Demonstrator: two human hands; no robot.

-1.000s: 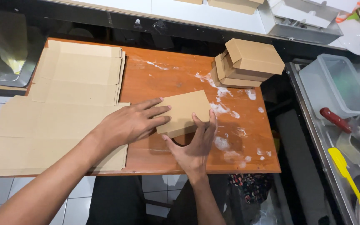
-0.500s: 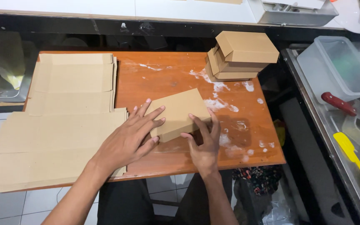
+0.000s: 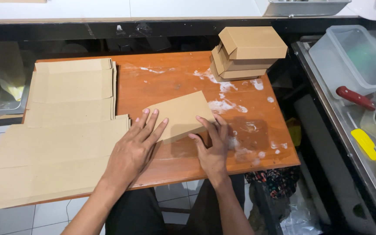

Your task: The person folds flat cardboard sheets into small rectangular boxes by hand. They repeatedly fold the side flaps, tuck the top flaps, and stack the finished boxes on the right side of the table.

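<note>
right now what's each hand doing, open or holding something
Left hand: open, flat, fingers on the cardboard box.
Right hand: open, fingers against the box's front edge, not gripping.

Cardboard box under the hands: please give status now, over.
Left hand flat on cardboard box, fingers spread. Right hand pressing its near right edge. Flat cardboard sheets lie left, finished boxes stacked behind; nothing blocking.
</note>
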